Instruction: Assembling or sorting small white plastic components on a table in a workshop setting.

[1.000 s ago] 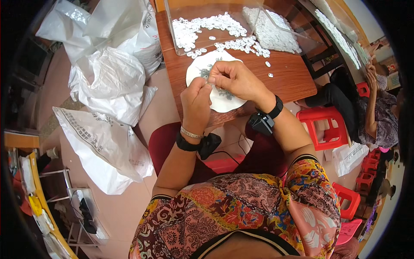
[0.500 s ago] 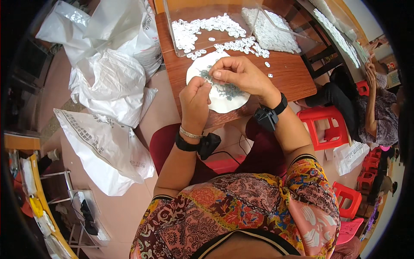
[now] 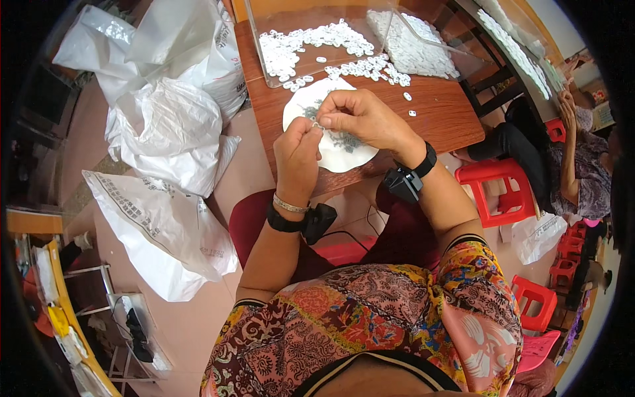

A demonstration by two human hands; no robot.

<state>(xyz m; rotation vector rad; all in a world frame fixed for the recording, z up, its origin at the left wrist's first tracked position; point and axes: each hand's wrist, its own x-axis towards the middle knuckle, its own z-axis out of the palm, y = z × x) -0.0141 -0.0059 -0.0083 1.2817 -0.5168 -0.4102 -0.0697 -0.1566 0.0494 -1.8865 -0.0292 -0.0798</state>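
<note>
Over a white scalloped plate [image 3: 358, 161] on the table, my two hands meet at the fingertips. My left hand [image 3: 296, 159] is closed, pinching a small white piece [image 3: 317, 125] between thumb and forefinger. My right hand [image 3: 368, 121] is closed too, thumb and forefinger pressed together at that piece; whatever it pinches is too small to make out. Small grey parts [image 3: 348, 143] lie in a loose heap on the plate, partly hidden by my hands. Beyond the plate, many white oval pieces with dark holes [image 3: 344, 36] are scattered on the tabletop.
A clear plastic panel [image 3: 423, 30] stands around the white pieces and a dense white stack [image 3: 417, 49]. The wooden table [image 3: 436, 126] ends near my knees. Large white sacks [image 3: 169, 126] crowd the floor on the left. Red stools [image 3: 493, 192] and a seated person [image 3: 582, 165] are at right.
My right hand has come slightly left and down, so its fingertips now meet those of my left hand at the small white piece. The left hand has barely moved.
</note>
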